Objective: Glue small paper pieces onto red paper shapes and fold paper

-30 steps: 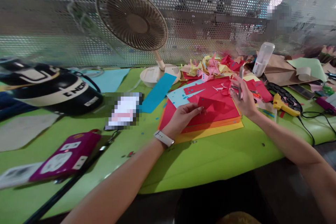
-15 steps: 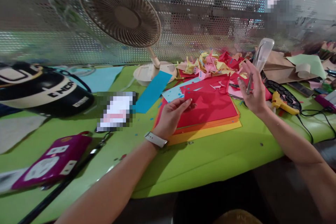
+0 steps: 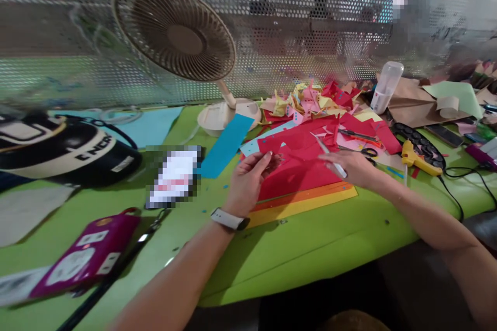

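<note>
My left hand (image 3: 252,170) is closed, thumb and finger pinching a piece of red paper (image 3: 289,149) above a stack of red sheets (image 3: 306,183). A watch with a pale strap (image 3: 229,219) is on that wrist. Facing it from the right, my right hand (image 3: 355,166) is closed on a slim silver pointed tool (image 3: 339,169), its tip toward the paper; motion blurs it and I cannot tell its exact kind. Orange (image 3: 303,194) and yellow sheets (image 3: 310,206) stick out below the red ones. Black scissors (image 3: 368,153) lie just behind my right hand.
Folded paper pieces (image 3: 310,98) are heaped at the back. A fan (image 3: 186,39) stands behind a blue strip (image 3: 229,145). Left lie a phone (image 3: 174,176), purple power strip (image 3: 87,248) and black bag (image 3: 77,152). A clear bottle (image 3: 387,88) and yellow glue gun (image 3: 419,159) are right.
My right hand has come down and left from its raised position, bringing the silver tool close to the paper. My left hand keeps its pinch. The view has tilted up slightly.
</note>
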The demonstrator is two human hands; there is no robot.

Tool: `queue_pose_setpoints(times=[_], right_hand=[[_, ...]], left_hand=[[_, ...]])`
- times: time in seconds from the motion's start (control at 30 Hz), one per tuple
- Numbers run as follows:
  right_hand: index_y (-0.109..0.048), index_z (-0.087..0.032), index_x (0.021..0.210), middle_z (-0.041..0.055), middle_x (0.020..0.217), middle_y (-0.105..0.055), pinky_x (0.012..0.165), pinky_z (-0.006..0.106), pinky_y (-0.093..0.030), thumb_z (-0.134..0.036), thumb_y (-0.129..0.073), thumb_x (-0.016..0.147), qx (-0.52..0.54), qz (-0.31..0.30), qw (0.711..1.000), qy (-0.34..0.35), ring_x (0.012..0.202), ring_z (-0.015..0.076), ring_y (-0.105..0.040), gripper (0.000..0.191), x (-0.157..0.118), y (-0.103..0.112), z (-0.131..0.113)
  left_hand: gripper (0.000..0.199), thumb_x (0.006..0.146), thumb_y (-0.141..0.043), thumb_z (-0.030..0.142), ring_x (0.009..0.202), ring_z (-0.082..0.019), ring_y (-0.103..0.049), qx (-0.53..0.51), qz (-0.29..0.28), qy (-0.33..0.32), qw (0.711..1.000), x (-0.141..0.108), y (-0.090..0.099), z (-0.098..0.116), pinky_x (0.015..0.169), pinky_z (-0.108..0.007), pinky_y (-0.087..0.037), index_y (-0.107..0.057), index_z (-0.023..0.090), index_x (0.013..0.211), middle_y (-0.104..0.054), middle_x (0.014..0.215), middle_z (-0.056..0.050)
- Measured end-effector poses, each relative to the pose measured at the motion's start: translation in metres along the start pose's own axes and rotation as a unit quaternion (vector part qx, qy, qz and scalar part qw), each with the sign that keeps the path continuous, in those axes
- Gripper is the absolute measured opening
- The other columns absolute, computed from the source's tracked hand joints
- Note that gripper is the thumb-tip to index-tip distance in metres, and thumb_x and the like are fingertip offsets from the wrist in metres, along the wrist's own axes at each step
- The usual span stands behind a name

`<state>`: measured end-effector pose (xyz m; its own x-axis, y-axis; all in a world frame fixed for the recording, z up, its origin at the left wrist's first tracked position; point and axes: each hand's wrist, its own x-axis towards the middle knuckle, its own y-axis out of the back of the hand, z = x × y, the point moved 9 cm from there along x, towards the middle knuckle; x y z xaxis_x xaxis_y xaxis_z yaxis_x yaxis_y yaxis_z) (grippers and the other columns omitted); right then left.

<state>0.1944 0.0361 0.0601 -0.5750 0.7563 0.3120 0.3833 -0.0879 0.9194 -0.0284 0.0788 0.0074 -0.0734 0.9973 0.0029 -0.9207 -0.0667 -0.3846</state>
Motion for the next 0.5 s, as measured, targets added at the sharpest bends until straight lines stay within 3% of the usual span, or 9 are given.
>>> queue_pose_setpoints(times=[0.1, 0.2, 0.5], right_hand=[[-0.066, -0.019, 0.118, 0.0089, 0.094, -0.074, 0.071, 0.029, -0.051, -0.021, -0.045, 0.097, -0.037, -0.033, 0.998, 0.045, 0.084, 0.0178, -0.067, 0.030, -0.004, -0.016, -0.015], [-0.067, -0.019, 0.117, 0.0085, 0.084, -0.072, 0.061, 0.027, -0.047, -0.020, -0.045, 0.096, -0.072, -0.028, 0.996, 0.035, 0.076, 0.0181, -0.064, 0.031, -0.005, -0.018, -0.019], [-0.069, -0.022, 0.112, 0.0050, 0.072, -0.066, 0.049, 0.026, -0.035, -0.010, -0.052, 0.087, -0.079, -0.068, 0.995, -0.007, 0.061, 0.0157, -0.058, 0.032, -0.006, -0.021, -0.011]], left_hand=[[0.028, 0.063, -0.083, 0.036, 0.073, -0.013, -0.068, -0.007, 0.034, -0.034, 0.999, 0.003, 0.009, 0.010, 0.079, -0.032, -0.055, -0.068, 0.019, 0.080, -0.072, 0.076, -0.001], [0.026, 0.062, -0.084, 0.036, 0.067, -0.011, -0.067, -0.021, 0.061, -0.052, 0.997, 0.006, 0.017, 0.016, 0.072, -0.027, -0.054, -0.067, 0.020, 0.077, -0.072, 0.073, 0.002], [0.030, 0.055, -0.087, 0.033, 0.066, -0.013, -0.068, -0.046, 0.078, -0.021, 0.996, 0.003, 0.017, 0.011, 0.071, -0.028, -0.056, -0.065, 0.021, 0.071, -0.072, 0.070, 0.002]])
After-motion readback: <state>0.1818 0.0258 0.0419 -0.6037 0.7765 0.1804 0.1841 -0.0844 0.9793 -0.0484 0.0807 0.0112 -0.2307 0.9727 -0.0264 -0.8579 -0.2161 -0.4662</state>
